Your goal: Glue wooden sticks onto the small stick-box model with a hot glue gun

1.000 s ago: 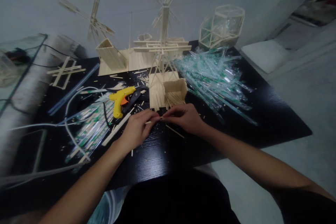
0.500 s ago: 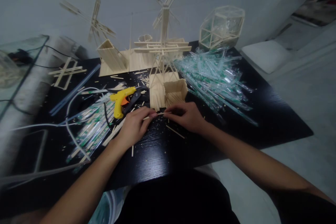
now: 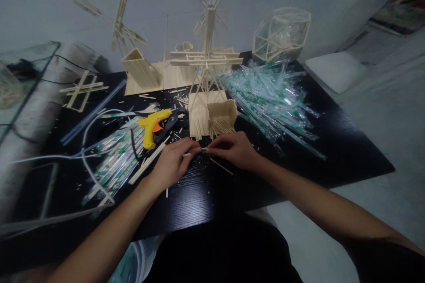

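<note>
A thin wooden stick spans the small gap between my two hands. My left hand is closed, pinching the stick, part of which shows under its fingers. From the other side, my right hand pinches the same stick between thumb and fingertips. Just beyond my hands stands a wooden stick model with a flat base, an open box part and a windmill-like tower. Another loose stick lies on the black table, below my right hand.
Left of my hands lie a yellow glue gun and plastic-wrapped sticks. A heap of clear plastic wrappers covers the right side. A second windmill model and a clear-sided polyhedron frame stand at the back.
Both hands have shifted slightly nearer to me and drawn closer together. Less of the stick now shows between the fingertips.
</note>
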### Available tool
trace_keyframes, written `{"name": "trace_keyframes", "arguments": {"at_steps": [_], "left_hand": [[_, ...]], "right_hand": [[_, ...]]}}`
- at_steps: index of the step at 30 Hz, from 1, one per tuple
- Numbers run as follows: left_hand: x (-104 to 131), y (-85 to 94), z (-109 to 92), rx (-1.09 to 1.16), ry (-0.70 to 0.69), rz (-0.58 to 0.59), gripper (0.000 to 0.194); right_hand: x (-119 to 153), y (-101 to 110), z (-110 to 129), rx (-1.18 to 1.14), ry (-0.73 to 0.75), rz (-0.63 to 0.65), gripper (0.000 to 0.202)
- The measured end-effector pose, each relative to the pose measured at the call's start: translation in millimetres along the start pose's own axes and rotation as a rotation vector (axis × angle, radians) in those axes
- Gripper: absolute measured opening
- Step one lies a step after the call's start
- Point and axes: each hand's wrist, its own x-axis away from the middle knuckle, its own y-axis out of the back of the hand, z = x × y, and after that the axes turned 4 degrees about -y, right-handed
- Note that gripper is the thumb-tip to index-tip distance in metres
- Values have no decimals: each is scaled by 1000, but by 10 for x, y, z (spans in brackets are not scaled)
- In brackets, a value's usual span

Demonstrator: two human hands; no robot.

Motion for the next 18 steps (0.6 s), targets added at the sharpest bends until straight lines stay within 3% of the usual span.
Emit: {"name": "trace_keyframes", "arguments": {"at_steps": [13, 18], "left_hand": [[17, -28, -34, -6, -33, -14, 13], [4, 17, 17, -44, -13, -61, 13]], "right_hand": [[13, -82, -50, -36, -2, -34, 15], [-29, -33, -23, -85, -40, -69, 26]]}}
